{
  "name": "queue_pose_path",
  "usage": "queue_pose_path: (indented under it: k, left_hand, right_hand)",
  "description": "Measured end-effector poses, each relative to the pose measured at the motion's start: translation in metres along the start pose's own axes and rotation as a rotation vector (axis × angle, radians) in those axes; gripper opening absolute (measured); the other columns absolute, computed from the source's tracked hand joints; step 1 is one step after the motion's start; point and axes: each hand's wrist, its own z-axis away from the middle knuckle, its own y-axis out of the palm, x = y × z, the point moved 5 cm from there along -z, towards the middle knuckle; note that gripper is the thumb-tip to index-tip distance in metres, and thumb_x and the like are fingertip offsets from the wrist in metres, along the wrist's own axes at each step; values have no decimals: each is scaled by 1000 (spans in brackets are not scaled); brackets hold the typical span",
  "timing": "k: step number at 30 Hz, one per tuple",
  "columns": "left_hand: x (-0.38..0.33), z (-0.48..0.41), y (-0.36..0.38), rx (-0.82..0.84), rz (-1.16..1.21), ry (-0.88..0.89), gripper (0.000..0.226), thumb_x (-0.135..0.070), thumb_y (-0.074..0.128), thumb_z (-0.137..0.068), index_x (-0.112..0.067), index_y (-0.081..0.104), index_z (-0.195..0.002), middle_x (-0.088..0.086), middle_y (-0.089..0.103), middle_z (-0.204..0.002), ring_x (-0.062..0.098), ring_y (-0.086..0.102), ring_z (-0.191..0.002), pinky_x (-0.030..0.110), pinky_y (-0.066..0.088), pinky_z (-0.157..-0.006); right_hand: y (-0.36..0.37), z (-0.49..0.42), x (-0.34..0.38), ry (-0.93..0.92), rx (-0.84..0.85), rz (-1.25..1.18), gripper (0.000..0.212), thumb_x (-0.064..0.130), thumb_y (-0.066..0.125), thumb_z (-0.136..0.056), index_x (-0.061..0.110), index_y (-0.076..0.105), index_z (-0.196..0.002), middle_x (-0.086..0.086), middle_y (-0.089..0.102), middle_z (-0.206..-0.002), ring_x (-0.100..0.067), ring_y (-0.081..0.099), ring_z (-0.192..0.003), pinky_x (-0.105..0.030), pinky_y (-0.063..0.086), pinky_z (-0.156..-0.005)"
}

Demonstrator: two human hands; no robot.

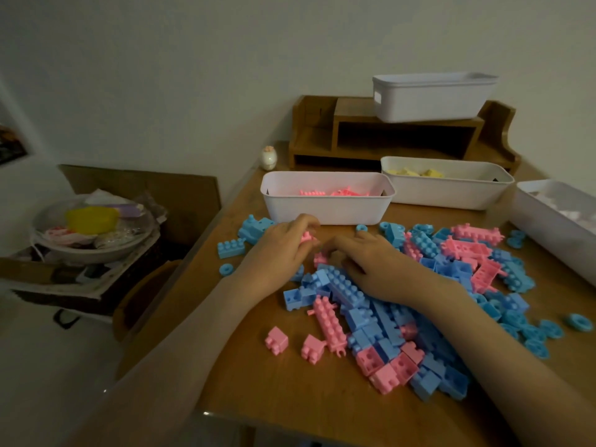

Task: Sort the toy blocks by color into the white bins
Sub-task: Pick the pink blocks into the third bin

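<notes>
Now both hands are at the far left end of the pile [403, 321] of blue and pink blocks, which lies on the bench [258, 375]. The left hand [280, 253] has its grip closed on a small pink block [306, 236], pinched between thumb and curled fingers, just in front of the left bin [327, 209]. The right hand [374, 266] rests on the pile with its fingers curled down over a second pink block [320, 259]; whether its grip really pinches this block, I cannot tell. All bins are white. The left bin stands just behind the hands and has pink blocks inside. Just right of it, the middle bin [451, 193] has yellow blocks. The right bin [548, 230], at the edge of the view, holds pale pieces that are blurred. The top bin [432, 103] stands on a wooden shelf [403, 137] at the back of the bench. Some blue wheels [577, 322] lie to the right of the pile. A small egg figure [269, 158] stands left of the shelf.
</notes>
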Motion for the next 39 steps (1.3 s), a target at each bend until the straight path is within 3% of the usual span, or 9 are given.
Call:
queue_pose_path:
  k: [3, 6, 11, 17, 23, 26, 32, 36, 39]
  left_hand:
    - [-3, 1, -4, -36, 51, -17, 28, -22, 49, -97, -15, 48, -124, 1, 59, -118, 14, 56, -105, 13, 36, -78]
    - [-4, 2, -3, -31, 83, 5, 26, -19, 49, -97, -12, 49, -122, 2, 56, -119, 14, 54, -106, 11, 33, -79]
    - [-5, 3, -7, -65, 98, 7, 24, -17, 44, -99, -12, 49, -121, 1, 52, -119, 5, 49, -101, 9, 33, -82]
    - [-6, 5, -8, -63, 65, 53, 20, -12, 43, -97, -11, 56, -112, -1, 52, -110, 7, 52, -94, 12, 37, -78]
    - [-2, 6, -12, -108, 33, 43, 13, -10, 45, -94, -12, 58, -93, -2, 52, -94, 10, 53, -80, 20, 42, -68]
    - [-2, 6, -12, -119, 45, 59, 11, -11, 47, -94, -11, 56, -87, 0, 52, -88, 12, 52, -78, 26, 43, -67]
    - [-5, 9, -13, -142, 25, 114, 35, -38, 36, -94, -12, 49, -73, -2, 49, -68, 15, 50, -62, 40, 44, -57]
    - [-23, 16, -17, -89, 37, 274, 42, -55, 49, -84, -21, 42, -60, -11, 42, -56, 7, 43, -53, 28, 37, -49]
    - [-27, 18, -13, 35, -48, 301, 48, -73, 51, -71, -29, 36, -58, -12, 42, -54, 6, 42, -52, 23, 31, -49]
  right_hand:
    - [0, 0, 3, -9, 43, 33, 41, 19, 39, -96, 35, 39, -134, 3, 55, -119, -13, 40, -97, -32, 34, -88]
    - [-2, 0, 5, -33, 46, 87, 47, 17, 40, -96, 35, 37, -139, 6, 51, -125, -14, 39, -104, -30, 30, -91]
    - [1, -1, 1, 9, 20, 47, 34, 17, 42, -95, 29, 47, -126, 5, 54, -119, -14, 42, -108, -33, 33, -93]
    - [0, -1, -3, 29, 16, -36, 18, 12, 46, -92, 23, 51, -104, 3, 55, -103, -11, 46, -96, -30, 36, -89]
    - [-1, 0, 2, 0, 55, 14, 38, 18, 43, -97, 33, 45, -132, 8, 54, -120, -12, 43, -108, -32, 33, -94]
    - [0, 0, 1, -10, 63, 80, 36, 25, 41, -98, 30, 49, -132, 4, 50, -118, -15, 40, -109, -31, 32, -93]
    - [-1, -1, 0, 22, 50, 63, 22, 26, 45, -96, 21, 60, -112, 3, 50, -106, -14, 40, -101, -30, 32, -89]
    - [-2, -1, 0, 17, 16, 50, 15, 23, 46, -96, 18, 59, -102, 14, 42, -91, -5, 32, -90, -24, 24, -78]
    - [-3, -1, -1, 34, -10, 35, 16, 19, 47, -95, 17, 61, -100, 11, 51, -92, -9, 40, -92, -28, 31, -82]
